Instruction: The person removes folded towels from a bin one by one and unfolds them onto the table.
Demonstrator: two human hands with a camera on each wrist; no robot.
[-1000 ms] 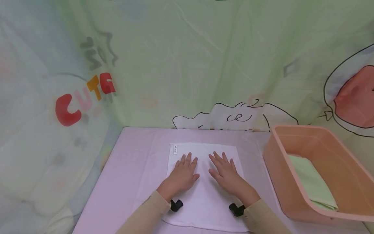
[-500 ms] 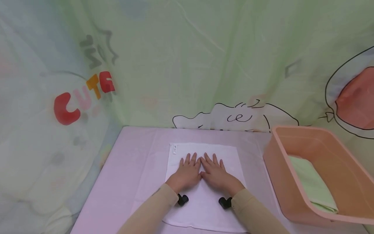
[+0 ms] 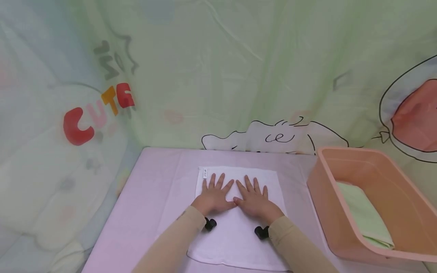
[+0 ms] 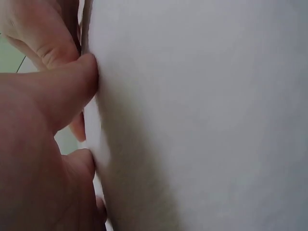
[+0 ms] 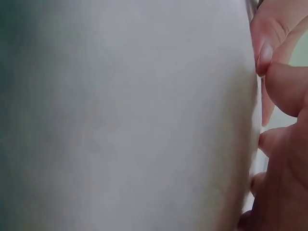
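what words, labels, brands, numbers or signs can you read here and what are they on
"CUTE": coloured letters on the left backdrop; the last letter is oddly shaped.
Too small to read: print on the tag at the white cloth's far left corner.
Too faded to read: grey marks above "CUTE".
Too small to tell if writing: dark mark on the left sleeve.

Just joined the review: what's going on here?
A person's left hand and right hand rest side by side, palms down, on a white cloth; neither grips it. The white cloth lies spread on a table. To the person's right, a folded green cloth lies in an orange bin.
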